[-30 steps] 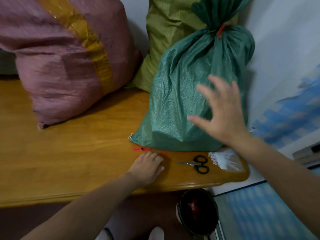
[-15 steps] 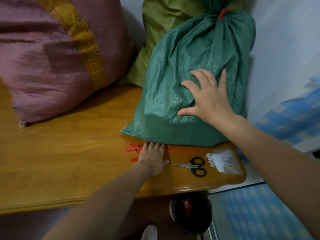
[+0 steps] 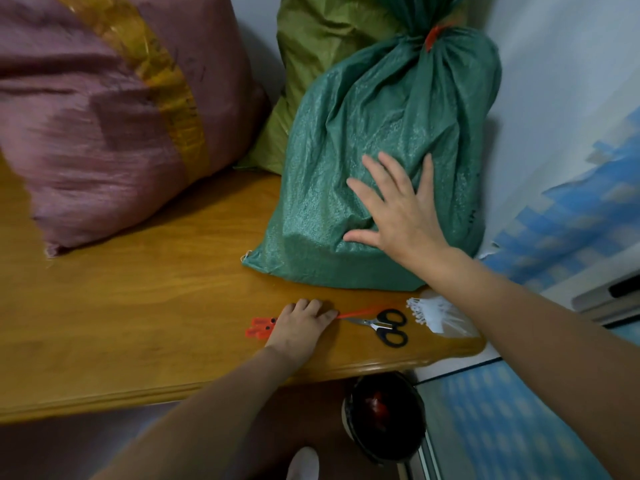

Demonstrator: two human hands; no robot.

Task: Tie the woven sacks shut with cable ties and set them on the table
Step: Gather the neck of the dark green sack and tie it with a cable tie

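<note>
My right hand (image 3: pixel 398 209) lies open, flat on the tied green sack (image 3: pixel 374 140); my left hand (image 3: pixel 299 322) presses curled fingers onto red ties (image 3: pixel 258 328) on the tabletop (image 3: pixel 138 306).

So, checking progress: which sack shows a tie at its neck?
The green sack under the right hand; a red tie cinches its neck.

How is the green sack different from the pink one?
The green sack is plain, while the pink sack has a yellow band. The green sack's neck is cinched with a red tie; the pink sack's neck is out of view. The right hand rests on the green sack, not the pink. Both sit on the table.
</note>
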